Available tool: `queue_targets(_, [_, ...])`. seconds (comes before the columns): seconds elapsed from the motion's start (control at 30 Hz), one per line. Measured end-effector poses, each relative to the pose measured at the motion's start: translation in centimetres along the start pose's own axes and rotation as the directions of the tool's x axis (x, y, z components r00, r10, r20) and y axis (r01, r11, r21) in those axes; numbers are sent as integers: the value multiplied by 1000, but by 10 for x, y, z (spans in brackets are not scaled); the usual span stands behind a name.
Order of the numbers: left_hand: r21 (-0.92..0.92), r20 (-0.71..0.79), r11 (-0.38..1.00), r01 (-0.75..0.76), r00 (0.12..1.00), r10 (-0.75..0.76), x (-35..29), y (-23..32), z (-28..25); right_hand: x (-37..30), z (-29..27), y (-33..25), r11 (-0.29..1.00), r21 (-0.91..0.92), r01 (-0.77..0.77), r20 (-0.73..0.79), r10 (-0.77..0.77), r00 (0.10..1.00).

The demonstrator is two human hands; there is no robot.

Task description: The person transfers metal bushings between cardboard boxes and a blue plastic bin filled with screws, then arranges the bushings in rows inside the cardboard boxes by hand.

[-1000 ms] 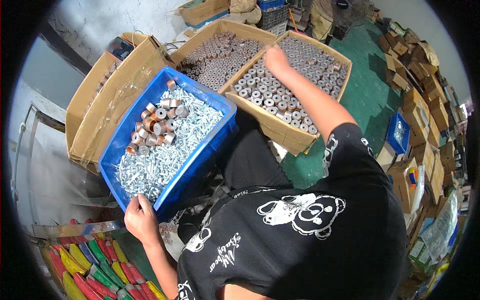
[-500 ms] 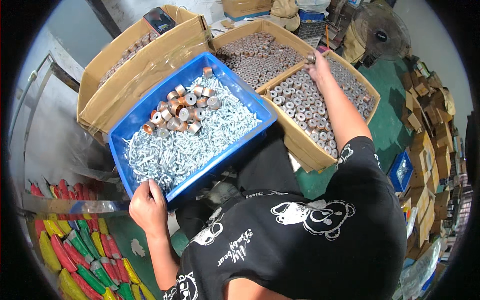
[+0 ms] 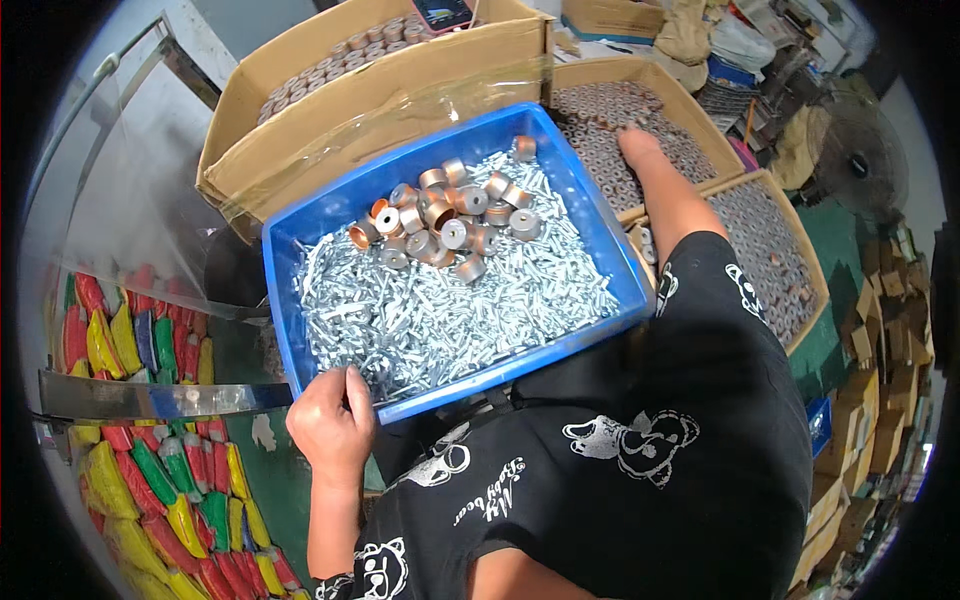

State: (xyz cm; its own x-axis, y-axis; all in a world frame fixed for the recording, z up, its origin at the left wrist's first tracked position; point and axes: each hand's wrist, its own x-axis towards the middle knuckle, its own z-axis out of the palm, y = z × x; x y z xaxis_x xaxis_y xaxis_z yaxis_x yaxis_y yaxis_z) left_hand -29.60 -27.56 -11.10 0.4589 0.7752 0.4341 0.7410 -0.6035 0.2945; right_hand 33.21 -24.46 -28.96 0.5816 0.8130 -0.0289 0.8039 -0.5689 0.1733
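My left hand point(image 3: 333, 418) is closed on the near left corner of a blue plastic bin point(image 3: 520, 372), its thumb over the rim. Small silvery metal pins or screws point(image 3: 450, 325) fill the bin. A loose heap of short copper-and-grey metal cylinders point(image 3: 455, 234), some with a centre hole, lies on top of them. To the right, my right hand point(image 3: 637, 148) reaches over a cardboard carton point(image 3: 715, 122) packed with upright cylinders point(image 3: 615, 180). Its fingers look curled down among them; what they hold, if anything, is hidden.
A tall carton point(image 3: 370, 120) with rows of cylinders stands behind the bin, a phone point(image 3: 443, 12) on its edge. Another carton point(image 3: 800, 225) of cylinders is at the right, near a fan point(image 3: 855, 165). Red, yellow and green bundles point(image 3: 180, 480) lie at lower left, beside a metal bar point(image 3: 165, 398).
My view has turned, so the bin and cartons appear further right. My right hand, earlier holding a cylinder over the cartons' shared edge, is now over the far carton. My left hand stays on the bin.
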Motion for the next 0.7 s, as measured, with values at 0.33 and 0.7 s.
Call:
queue_targets(0.33, [-3, 13, 998, -62, 998, 62, 4, 0, 1, 15, -7, 19, 911, 412, -30, -288, 161, 944])
queue_targets(0.7, [-45, -97, 989, -139, 986, 134, -6, -13, -4, -141, -257, -194, 843, 29, 537, -343, -496, 798])
